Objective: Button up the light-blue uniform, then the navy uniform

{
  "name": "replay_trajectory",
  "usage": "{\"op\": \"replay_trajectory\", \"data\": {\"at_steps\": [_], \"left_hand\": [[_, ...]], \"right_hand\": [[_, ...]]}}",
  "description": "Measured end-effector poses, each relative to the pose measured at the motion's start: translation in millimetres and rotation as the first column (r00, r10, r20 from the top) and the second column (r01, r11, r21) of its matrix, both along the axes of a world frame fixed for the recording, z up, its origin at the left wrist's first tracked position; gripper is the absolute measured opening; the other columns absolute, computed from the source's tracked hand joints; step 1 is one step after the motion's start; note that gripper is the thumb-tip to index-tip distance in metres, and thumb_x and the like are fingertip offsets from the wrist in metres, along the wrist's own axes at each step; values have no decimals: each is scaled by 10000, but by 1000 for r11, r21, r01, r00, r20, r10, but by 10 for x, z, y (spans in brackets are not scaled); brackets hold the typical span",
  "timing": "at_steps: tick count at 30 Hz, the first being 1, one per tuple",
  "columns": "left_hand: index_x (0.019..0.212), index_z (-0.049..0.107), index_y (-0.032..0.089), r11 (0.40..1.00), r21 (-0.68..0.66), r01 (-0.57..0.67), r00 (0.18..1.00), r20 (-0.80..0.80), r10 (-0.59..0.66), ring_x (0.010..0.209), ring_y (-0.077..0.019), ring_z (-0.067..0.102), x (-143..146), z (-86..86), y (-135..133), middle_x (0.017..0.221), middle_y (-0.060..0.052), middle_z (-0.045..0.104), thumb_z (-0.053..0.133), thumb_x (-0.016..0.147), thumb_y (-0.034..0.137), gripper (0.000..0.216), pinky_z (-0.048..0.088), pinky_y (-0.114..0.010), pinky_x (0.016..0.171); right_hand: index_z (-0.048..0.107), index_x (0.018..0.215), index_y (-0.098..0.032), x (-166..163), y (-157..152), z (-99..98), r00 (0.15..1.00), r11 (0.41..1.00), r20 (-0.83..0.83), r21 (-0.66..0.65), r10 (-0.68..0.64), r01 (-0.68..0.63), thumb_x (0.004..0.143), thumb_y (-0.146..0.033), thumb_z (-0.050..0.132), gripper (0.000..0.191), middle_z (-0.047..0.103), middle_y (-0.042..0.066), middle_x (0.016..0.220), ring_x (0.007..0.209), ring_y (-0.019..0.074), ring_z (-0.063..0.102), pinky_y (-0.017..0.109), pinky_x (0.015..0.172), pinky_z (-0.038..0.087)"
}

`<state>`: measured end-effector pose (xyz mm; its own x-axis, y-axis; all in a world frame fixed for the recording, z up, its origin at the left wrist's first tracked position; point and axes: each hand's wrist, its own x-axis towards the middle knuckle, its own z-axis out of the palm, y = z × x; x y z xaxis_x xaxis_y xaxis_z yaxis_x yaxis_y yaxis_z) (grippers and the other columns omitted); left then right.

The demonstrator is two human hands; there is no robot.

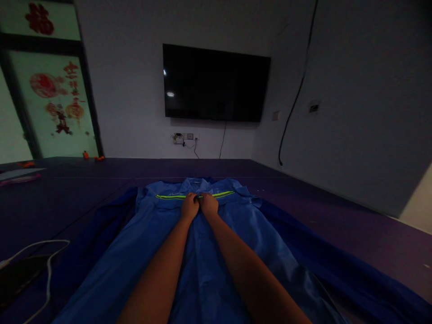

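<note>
A blue jacket (236,225) lies spread out front side up, its collar (195,183) at the far end and its sleeves out to the sides. Across the chest runs a bright yellow-green stripe (224,194). My left hand (190,206) is closed on the front opening at stripe height. Close beside it, my right hand (208,204) grips the other side of the same opening. Between the fingers shows a small dark spot, too small to make out. Both forearms reach forward over the lower front of the jacket.
The jacket lies on a dark purple floor (320,202). At the left edge a white cable (49,270) loops over a dark round object (22,276). Small orange items (86,155) stand by the door. A television (216,83) hangs on the wall, and a black cable (293,105) dangles at right.
</note>
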<state>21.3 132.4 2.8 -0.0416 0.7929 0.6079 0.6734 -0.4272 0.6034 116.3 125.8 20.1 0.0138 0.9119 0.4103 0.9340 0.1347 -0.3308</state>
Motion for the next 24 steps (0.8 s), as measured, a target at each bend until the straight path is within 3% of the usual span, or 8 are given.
{"op": "replay_trajectory", "data": {"at_steps": [5, 24], "left_hand": [[908, 640, 139, 1000, -1, 9, 1000, 3, -9, 942, -174, 559, -6, -1, -1, 979, -91, 618, 438, 732, 53, 281, 423, -304, 881], [950, 620, 107, 1000, -24, -14, 999, -48, 13, 940, -164, 557, 0, 21, -33, 991, -98, 609, 432, 747, 58, 281, 420, -278, 881]], "right_hand": [[571, 1106, -249, 0, -7, 10, 1000, 1000, 1, -12, 23, -23, 848, -216, 430, 296, 619, 73, 1047, 931, 175, 591, 243, 772, 418], [625, 969, -155, -8, 40, -17, 1000, 1000, 22, -29, -5, 6, 864, -240, 405, 258, 629, 121, 992, 886, 189, 606, 248, 717, 424]]}}
